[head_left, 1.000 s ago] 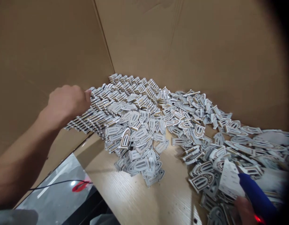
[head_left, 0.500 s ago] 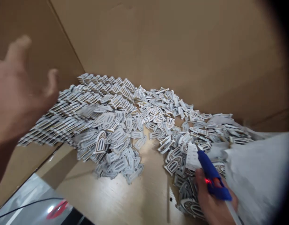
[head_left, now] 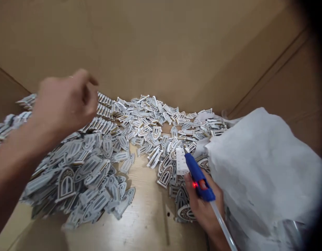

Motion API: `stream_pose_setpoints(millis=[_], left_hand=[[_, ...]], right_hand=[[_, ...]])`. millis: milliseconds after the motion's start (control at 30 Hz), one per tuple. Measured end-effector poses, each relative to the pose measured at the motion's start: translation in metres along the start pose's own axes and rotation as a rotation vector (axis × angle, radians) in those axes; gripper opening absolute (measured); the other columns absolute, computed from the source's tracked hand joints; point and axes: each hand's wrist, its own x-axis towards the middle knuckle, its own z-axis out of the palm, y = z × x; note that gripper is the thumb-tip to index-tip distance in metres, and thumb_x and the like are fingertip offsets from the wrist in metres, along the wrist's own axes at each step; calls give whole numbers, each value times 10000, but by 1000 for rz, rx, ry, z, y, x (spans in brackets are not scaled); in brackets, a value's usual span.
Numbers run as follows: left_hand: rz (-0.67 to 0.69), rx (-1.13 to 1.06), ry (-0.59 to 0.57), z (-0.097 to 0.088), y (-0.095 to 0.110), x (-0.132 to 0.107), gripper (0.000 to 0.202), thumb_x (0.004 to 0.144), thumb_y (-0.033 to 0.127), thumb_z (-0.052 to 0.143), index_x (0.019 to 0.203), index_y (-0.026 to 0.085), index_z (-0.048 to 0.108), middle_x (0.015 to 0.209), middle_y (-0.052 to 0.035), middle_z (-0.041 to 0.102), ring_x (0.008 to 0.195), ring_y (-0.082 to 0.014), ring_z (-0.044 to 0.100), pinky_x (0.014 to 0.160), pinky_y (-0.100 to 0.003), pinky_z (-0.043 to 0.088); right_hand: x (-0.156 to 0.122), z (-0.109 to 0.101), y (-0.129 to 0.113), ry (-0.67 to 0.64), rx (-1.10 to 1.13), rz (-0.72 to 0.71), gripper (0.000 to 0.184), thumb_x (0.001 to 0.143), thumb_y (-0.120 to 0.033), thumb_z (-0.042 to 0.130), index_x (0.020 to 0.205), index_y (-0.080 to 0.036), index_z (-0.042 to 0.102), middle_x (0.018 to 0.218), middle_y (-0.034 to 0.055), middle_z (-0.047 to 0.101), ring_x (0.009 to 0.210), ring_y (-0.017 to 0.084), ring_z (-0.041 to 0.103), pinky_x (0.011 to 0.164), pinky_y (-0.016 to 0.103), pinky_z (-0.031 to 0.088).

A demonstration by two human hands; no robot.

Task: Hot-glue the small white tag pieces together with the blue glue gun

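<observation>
My right hand (head_left: 206,205) grips a blue hot glue gun (head_left: 198,176), its red light on and a translucent glue stick (head_left: 223,223) sticking out of the back. The nozzle points away from me, over a small white printed paper (head_left: 181,161). Slightly blurred, my left hand (head_left: 72,99) hangs above the stacks at the left with its fingers curled in; whatever it may hold is hidden. Below it lies a heap of grey-white arched window-shaped pieces (head_left: 94,174). One of them, a patterned arched piece (head_left: 66,184), faces up. More loose arched pieces (head_left: 150,115) spread behind.
Neat rows of stacked arched pieces (head_left: 104,101) stand at the left, partly behind my left arm. Brown cardboard walls (head_left: 161,48) rise at the back and sides. A large crumpled white sheet (head_left: 265,170) fills the right. Pale tabletop (head_left: 147,198) shows between the heaps.
My left hand has come from the far left toward the stacks, its spread fingers now curled. The view has swung right. My right hand still holds the glue gun.
</observation>
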Motion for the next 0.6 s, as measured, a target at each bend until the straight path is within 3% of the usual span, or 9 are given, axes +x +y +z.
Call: stream_pose_setpoints(millis=[100, 167, 233, 300, 400, 500, 600], left_hand=[[334, -131, -92, 17, 48, 25, 468, 963, 469, 399, 1147, 178, 716, 1061, -99, 687, 1059, -264, 631, 1012, -405, 428], [545, -272, -211, 40, 79, 38, 416, 965, 426, 440, 1120, 191, 747, 1105, -105, 699, 1044, -248, 635, 1008, -398, 441], [727, -336, -341, 68, 108, 47, 402, 971, 405, 450, 1117, 209, 769, 1188, -107, 694, 1174, -261, 599, 1082, -422, 410], [765, -250, -449, 95, 133, 52, 399, 976, 414, 456, 1142, 241, 774, 1373, -115, 626, 1384, -333, 454, 1159, -539, 325], [711, -65, -549, 124, 155, 60, 389, 971, 393, 463, 1102, 223, 788, 1650, -103, 353, 1529, -440, 203, 1166, -693, 241], [660, 67, -579, 138, 162, 68, 414, 978, 371, 437, 1148, 211, 779, 1722, -77, 185, 1565, -463, 59, 1182, -740, 137], [605, 108, -565, 144, 165, 76, 439, 965, 369, 457, 1299, 258, 719, 1733, -75, 139, 1566, -467, 52, 1176, -755, 112]], right_hand=[[0, -1, -5, -1, 50, 12, 352, 944, -516, 621, 815, -192, 574, 639, -33, 490, 565, 118, 435, 544, 252, 385], [1, -2, -4, -23, 72, -2, 337, 936, -496, 635, 806, -195, 558, 632, -40, 460, 559, 117, 423, 530, 250, 374], [2, -3, -2, -45, 83, -3, 325, 936, -477, 636, 801, -196, 544, 633, -47, 434, 554, 111, 405, 521, 245, 358], [3, -3, 0, -51, 86, 9, 322, 942, -477, 627, 810, -196, 541, 639, -50, 422, 563, 109, 396, 530, 241, 352], [5, -4, 0, -55, 79, 11, 335, 932, -489, 635, 799, -195, 543, 621, -53, 417, 560, 110, 393, 523, 234, 343], [6, -4, -2, -53, 92, 18, 340, 928, -492, 636, 787, -193, 555, 614, -45, 440, 551, 113, 418, 522, 234, 350], [5, -3, -3, -39, 120, 58, 327, 947, -495, 610, 830, -191, 581, 636, -33, 469, 573, 121, 449, 550, 240, 367]])
